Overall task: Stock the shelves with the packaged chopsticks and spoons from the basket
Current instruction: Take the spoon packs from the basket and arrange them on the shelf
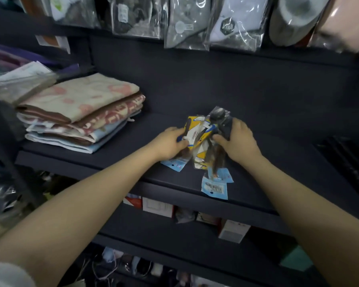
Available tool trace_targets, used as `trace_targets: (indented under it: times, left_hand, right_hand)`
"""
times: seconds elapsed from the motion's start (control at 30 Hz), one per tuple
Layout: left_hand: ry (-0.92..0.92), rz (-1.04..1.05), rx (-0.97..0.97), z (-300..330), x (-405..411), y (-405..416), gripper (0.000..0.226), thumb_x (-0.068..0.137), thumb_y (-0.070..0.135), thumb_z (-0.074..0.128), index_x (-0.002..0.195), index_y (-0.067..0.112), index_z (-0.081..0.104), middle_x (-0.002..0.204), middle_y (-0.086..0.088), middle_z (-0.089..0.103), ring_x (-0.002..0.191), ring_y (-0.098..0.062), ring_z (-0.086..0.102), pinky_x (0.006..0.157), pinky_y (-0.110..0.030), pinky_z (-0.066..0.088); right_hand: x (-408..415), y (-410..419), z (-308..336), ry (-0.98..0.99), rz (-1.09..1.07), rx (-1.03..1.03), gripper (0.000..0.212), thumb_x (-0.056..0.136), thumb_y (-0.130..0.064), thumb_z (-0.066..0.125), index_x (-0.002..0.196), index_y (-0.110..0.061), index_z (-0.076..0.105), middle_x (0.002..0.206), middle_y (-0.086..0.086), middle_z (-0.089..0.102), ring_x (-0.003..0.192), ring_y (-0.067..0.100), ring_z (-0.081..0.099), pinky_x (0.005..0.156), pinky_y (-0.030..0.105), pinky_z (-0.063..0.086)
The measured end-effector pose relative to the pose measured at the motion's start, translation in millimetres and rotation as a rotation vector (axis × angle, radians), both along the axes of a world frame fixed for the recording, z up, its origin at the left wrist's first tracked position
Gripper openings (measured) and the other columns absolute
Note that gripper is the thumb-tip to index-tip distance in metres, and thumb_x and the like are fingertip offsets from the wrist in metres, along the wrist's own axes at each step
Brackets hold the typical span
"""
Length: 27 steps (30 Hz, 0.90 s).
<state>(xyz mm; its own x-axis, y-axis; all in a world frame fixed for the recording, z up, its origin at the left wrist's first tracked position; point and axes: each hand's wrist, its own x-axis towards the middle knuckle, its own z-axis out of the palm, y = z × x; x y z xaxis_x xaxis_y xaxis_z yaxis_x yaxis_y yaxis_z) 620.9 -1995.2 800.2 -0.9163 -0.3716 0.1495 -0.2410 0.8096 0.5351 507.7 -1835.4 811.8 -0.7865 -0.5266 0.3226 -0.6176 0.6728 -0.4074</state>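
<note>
Both hands hold a bunch of packaged utensils over the dark middle shelf (257, 162). My left hand (168, 145) grips a yellow and blue pack (197, 131) by its left side. My right hand (236, 141) grips a clear pack with a dark spoon (221, 121) in it, at the bunch's right. Long dark chopstick packs (214, 158) hang down from the bunch, and their light blue header cards (215, 188) lie on the shelf near its front edge. Another blue card (174, 163) shows under my left hand. The basket is out of sight.
A stack of folded towels (81, 112) lies at the shelf's left end. Bagged socks (226, 23) hang above the shelf. Small boxes (233, 230) stand on the lower shelf. A dark slatted object (348, 154) sits at the right edge.
</note>
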Motion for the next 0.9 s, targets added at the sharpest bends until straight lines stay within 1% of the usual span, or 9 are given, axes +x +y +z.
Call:
trace_targets:
  times: [0.07, 0.17, 0.27, 0.37, 0.5, 0.6, 0.7, 0.8, 0.9]
  left_hand:
    - [0.124, 0.039, 0.042, 5, 20, -2, 0.036, 0.092, 0.028, 0.049, 0.124, 0.012, 0.053, 0.124, -0.010, 0.057, 0.112, -0.024, 0.054, 0.090, -0.026, 0.038]
    - [0.271, 0.051, -0.029, 8, 70, -9, 0.032, 0.090, 0.021, 0.053, 0.120, 0.012, 0.057, 0.119, -0.006, 0.058, 0.107, -0.018, 0.056, 0.091, -0.025, 0.041]
    - [0.394, -0.005, -0.150, 2, 141, -19, 0.029, 0.091, 0.022, 0.050, 0.118, 0.017, 0.057, 0.107, 0.005, 0.059, 0.097, -0.003, 0.053, 0.080, -0.012, 0.040]
    - [0.410, 0.000, -0.214, -19, 217, -39, 0.033, 0.089, 0.029, 0.042, 0.113, 0.015, 0.060, 0.092, 0.010, 0.057, 0.082, 0.006, 0.050, 0.071, -0.004, 0.037]
    - [0.198, 0.061, -0.199, -66, 312, -87, 0.035, 0.088, 0.030, 0.038, 0.106, 0.012, 0.063, 0.089, 0.011, 0.055, 0.077, 0.005, 0.049, 0.066, -0.003, 0.036]
    - [-0.012, 0.223, -0.196, -117, 382, -138, 0.041, 0.086, 0.040, 0.035, 0.111, 0.020, 0.061, 0.094, 0.002, 0.065, 0.078, -0.013, 0.062, 0.064, -0.025, 0.048]
    - [-0.171, 0.320, -0.102, -164, 444, -181, 0.027, 0.091, 0.025, 0.047, 0.114, 0.018, 0.059, 0.103, -0.004, 0.064, 0.089, -0.023, 0.062, 0.073, -0.032, 0.050]
    - [-0.314, 0.353, -0.020, -207, 490, -213, 0.024, 0.090, 0.021, 0.046, 0.106, 0.012, 0.061, 0.103, -0.009, 0.063, 0.093, -0.027, 0.060, 0.077, -0.036, 0.049]
    - [-0.347, 0.342, 0.097, -257, 523, -235, 0.031, 0.082, 0.027, 0.037, 0.092, 0.010, 0.061, 0.091, -0.010, 0.062, 0.086, -0.027, 0.059, 0.075, -0.034, 0.049]
  right_hand:
    - [18, -10, 8, 0.094, 0.118, -0.038, 0.050, 0.088, -0.038, 0.056, 0.125, -0.005, 0.051, 0.128, 0.017, 0.053, 0.120, 0.035, 0.048, 0.099, 0.045, 0.041]
    - [59, -32, 18, 0.149, 0.342, -0.035, 0.026, 0.089, -0.026, 0.056, 0.104, -0.007, 0.065, 0.107, 0.014, 0.064, 0.099, 0.032, 0.059, 0.088, 0.040, 0.046]
    - [109, -60, 19, 0.178, 0.519, 0.004, 0.023, 0.089, -0.024, 0.054, 0.099, -0.007, 0.066, 0.101, 0.012, 0.066, 0.098, 0.029, 0.059, 0.086, 0.036, 0.044]
    - [164, -96, 13, 0.169, 0.686, 0.003, 0.029, 0.088, -0.030, 0.047, 0.098, -0.011, 0.066, 0.101, 0.009, 0.066, 0.097, 0.027, 0.061, 0.085, 0.040, 0.048]
    - [238, -153, -19, 0.073, 0.904, 0.094, 0.021, 0.094, -0.025, 0.048, 0.101, -0.014, 0.064, 0.100, 0.005, 0.065, 0.090, 0.022, 0.060, 0.075, 0.039, 0.051]
    - [292, -206, -65, -0.004, 1.005, 0.211, 0.020, 0.093, -0.025, 0.049, 0.099, -0.013, 0.064, 0.099, 0.006, 0.066, 0.091, 0.024, 0.061, 0.077, 0.040, 0.051]
    - [339, -258, -131, -0.136, 1.012, 0.406, 0.018, 0.093, -0.020, 0.048, 0.095, -0.013, 0.064, 0.096, 0.007, 0.067, 0.088, 0.024, 0.061, 0.073, 0.034, 0.049]
    - [377, -299, -217, -0.290, 0.977, 0.636, 0.018, 0.093, -0.017, 0.044, 0.078, -0.019, 0.055, 0.088, 0.008, 0.064, 0.085, 0.028, 0.062, 0.067, 0.034, 0.049]
    - [412, -317, -301, -0.356, 0.972, 0.900, 0.012, 0.093, -0.015, 0.044, 0.091, -0.015, 0.056, 0.095, 0.010, 0.059, 0.091, 0.020, 0.054, 0.078, 0.030, 0.044]
